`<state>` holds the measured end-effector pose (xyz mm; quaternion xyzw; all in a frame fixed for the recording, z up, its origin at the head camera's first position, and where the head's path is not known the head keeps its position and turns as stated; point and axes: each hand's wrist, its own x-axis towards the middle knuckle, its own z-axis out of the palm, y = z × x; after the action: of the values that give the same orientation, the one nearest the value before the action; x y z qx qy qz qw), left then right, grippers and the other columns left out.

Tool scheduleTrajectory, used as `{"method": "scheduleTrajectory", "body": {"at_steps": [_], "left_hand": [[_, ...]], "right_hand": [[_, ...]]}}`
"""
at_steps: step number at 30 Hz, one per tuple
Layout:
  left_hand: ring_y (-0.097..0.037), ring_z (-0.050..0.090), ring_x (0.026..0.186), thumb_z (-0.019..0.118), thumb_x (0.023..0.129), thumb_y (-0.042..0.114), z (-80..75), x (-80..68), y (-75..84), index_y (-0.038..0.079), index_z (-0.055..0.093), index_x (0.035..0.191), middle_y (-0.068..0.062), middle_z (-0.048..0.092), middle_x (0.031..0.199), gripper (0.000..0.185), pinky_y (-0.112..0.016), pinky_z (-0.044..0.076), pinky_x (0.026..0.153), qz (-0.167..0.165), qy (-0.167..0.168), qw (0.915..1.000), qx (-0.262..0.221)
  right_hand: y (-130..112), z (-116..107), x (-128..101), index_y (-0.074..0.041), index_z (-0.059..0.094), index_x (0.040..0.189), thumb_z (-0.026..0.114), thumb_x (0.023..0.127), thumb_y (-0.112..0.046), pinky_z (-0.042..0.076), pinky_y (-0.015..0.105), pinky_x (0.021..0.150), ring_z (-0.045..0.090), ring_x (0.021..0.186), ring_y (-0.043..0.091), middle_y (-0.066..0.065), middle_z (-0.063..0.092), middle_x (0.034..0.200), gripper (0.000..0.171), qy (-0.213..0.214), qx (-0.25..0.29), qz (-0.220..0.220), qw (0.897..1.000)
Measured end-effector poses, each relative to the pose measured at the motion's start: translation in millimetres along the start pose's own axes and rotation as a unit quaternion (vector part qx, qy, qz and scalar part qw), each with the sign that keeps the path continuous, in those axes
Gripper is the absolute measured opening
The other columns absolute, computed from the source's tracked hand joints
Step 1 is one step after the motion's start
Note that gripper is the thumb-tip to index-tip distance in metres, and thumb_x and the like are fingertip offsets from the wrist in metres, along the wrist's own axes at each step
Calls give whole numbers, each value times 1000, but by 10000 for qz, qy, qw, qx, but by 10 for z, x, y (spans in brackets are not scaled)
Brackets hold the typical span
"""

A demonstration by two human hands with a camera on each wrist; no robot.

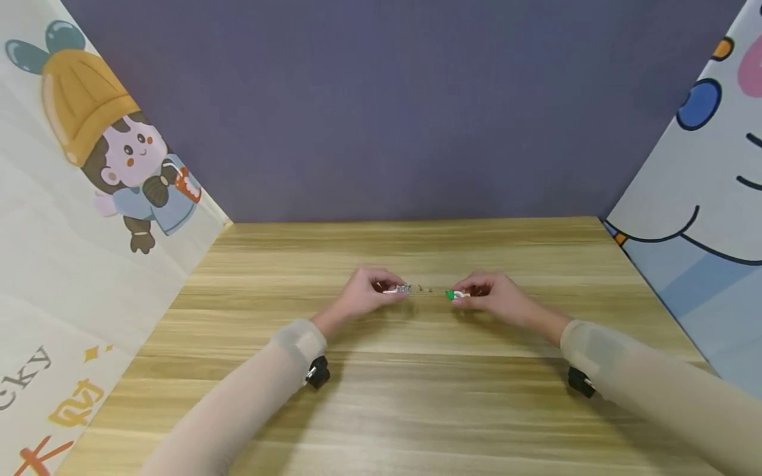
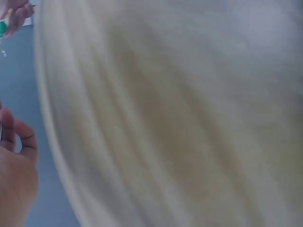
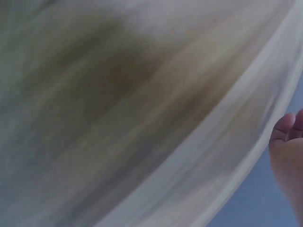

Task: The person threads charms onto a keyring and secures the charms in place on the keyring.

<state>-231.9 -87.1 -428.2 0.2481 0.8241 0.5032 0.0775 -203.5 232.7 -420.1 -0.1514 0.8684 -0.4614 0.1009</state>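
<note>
Head view: both hands are working low over the middle of the wooden table point(image 1: 417, 410), facing each other, a short gap between them. Left hand point(image 1: 369, 291) is pinching a small clear, silvery piece point(image 1: 400, 289) with curled fingers, its tip pointing right. Right hand point(image 1: 497, 294) is pinching a small green-and-white piece point(image 1: 456, 295), fingers curled round it, green end pointing left. A thin chain or string of tiny beads point(image 1: 425, 289) seems to be running between the two pieces, too small to tell what it is. All of it is sitting just above or on the table surface, can't tell which.

Both forearms are wearing pale beige sleeves point(image 1: 256, 396); a black wrist-camera mount point(image 1: 317, 372) is sitting under the left wrist, another point(image 1: 580, 382) under the right.

Left wrist view: mostly blurred sleeve fabric; left hand point(image 2: 16, 175) is showing at the lower left edge with fingers curled, and the green-and-white piece point(image 2: 3, 27) is peeking in at top left in the other hand's fingertips. Right wrist view: blurred sleeve, only a bit of the right hand point(image 3: 289, 156) at the right edge, grip not readable there.

Around: purple back wall point(image 1: 393, 106), cartoon-print panel point(image 1: 89, 198) on the left, another cartoon panel point(image 1: 702, 198) on the right.
</note>
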Motion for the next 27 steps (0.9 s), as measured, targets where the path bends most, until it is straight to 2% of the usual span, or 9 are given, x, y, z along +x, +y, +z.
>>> {"method": "scheduleTrajectory", "body": {"at_steps": [6, 9, 13, 18, 19, 25, 27], "left_hand": [[-11, 56, 73, 89, 87, 22, 57, -15, -102, 8, 82, 110, -2, 71, 85, 28, -19, 49, 63, -86, -100, 9999, 62], [-11, 51, 72, 90, 87, 23, 86, -1, -137, 9, 83, 109, 0, 68, 81, 27, -19, 43, 62, -25, -199, 9995, 226], [-11, 49, 75, 92, 85, 24, 118, 23, -181, 12, 85, 107, 2, 69, 81, 25, -20, 42, 67, 91, -270, 9979, 582], [-10, 54, 85, 92, 85, 27, 134, 32, -225, 17, 85, 108, 3, 76, 91, 26, -27, 47, 81, 248, -358, 9931, 1088], [-10, 55, 87, 92, 85, 28, 133, 27, -230, 18, 85, 109, 3, 76, 93, 27, -28, 48, 87, 267, -375, 9914, 1226], [-10, 54, 92, 89, 87, 33, 135, 2, -240, 20, 83, 114, 4, 75, 100, 31, -38, 46, 98, 111, -499, 9841, 1699], [-10, 55, 93, 89, 87, 35, 141, 1, -243, 20, 83, 116, 5, 75, 102, 32, -44, 46, 109, 52, -523, 9834, 1737]], "right_hand": [[99, 20, 47, -12, 82, 114, 87, 91, -26, 52, 23, 68, 60, 82, 13, 8, 72, 102, 28, -124, -84, -201, 9997], [134, 13, 75, -12, 82, 114, 87, 90, -24, 49, 22, 69, 56, 82, 12, 9, 72, 103, 27, -124, -112, -253, 9995], [181, 26, 90, -12, 83, 116, 87, 91, -23, 49, 21, 72, 55, 86, 12, 9, 72, 106, 28, -134, -270, -368, 9989], [221, 77, 91, -15, 83, 116, 87, 91, -26, 50, 23, 76, 58, 91, 15, 5, 71, 108, 28, -61, -623, -478, 9969], [226, 86, 92, -15, 83, 115, 87, 90, -26, 50, 23, 76, 58, 91, 15, 4, 71, 108, 28, -50, -685, -485, 9965], [234, 117, 81, -15, 84, 114, 89, 88, -25, 52, 23, 79, 59, 93, 16, 3, 69, 107, 28, -90, -979, -586, 9934], [231, 117, 69, -14, 83, 116, 88, 89, -26, 52, 23, 79, 58, 92, 15, 2, 69, 107, 30, -119, -1080, -615, 9922]]}}
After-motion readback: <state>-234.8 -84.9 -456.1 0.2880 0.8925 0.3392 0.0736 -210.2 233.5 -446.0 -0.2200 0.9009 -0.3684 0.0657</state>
